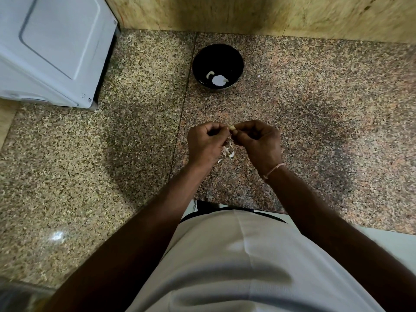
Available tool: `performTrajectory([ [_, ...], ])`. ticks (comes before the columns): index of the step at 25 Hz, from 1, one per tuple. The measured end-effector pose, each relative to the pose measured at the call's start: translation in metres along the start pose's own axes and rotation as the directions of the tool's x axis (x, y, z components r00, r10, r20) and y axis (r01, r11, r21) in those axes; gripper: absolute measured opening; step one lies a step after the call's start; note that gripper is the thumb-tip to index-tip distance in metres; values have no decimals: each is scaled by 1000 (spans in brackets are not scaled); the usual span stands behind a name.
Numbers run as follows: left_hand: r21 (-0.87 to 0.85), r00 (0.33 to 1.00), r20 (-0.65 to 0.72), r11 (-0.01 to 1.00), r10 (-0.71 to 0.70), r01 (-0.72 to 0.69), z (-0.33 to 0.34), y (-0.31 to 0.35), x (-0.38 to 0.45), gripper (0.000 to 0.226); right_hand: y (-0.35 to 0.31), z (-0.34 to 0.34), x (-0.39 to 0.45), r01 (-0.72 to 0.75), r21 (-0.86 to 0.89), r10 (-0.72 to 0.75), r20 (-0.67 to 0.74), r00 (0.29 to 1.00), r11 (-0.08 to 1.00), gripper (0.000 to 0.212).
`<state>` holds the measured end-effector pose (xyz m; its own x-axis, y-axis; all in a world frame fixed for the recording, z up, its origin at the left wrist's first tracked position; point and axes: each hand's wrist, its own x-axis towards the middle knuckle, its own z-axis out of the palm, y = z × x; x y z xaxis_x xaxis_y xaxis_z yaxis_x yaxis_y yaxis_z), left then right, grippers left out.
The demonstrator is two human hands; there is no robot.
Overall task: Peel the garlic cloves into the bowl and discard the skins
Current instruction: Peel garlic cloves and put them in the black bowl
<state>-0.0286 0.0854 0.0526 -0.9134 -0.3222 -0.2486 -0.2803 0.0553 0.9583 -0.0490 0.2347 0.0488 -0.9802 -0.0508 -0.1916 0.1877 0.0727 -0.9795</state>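
Speckled granite surface (139, 136) in my head view, white appliance (54, 48) off in the far-left corner. My left hand (206, 145) and right hand (258, 140) both pinch one garlic clove (231, 127) between them. Skins (227, 152) lie right below. Black bowl (234, 55) beyond holds peeled cloves (217, 79).

The light is dim and warm, coming from overhead and behind me, so my head and arms throw soft, wide shadows over the counter (135, 143). A small glare spot shines at the lower left. My wide lens bends the edges; the wall (270, 14) and the lower left corner look smeared, and my shirt (236, 266) is soft.
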Motion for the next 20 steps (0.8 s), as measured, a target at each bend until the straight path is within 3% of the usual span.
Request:
performTrajectory([
  [5,3,1000,16,1000,-11,11,0,-2,4,4,0,1,1,-175,248,161,73,984,953,11],
  [12,-241,976,47,946,-211,217,-3,-6,6,4,-4,-2,2,-350,464,290,198,936,814,11],
  [16,-139,986,24,976,-166,168,-5,-9,6,13,-1,-3,6,-341,400,288,187,939,851,11],
  [20,55,997,31,996,-77,75,-8,-14,8,12,6,-1,10,-241,152,230,83,970,959,15],
])
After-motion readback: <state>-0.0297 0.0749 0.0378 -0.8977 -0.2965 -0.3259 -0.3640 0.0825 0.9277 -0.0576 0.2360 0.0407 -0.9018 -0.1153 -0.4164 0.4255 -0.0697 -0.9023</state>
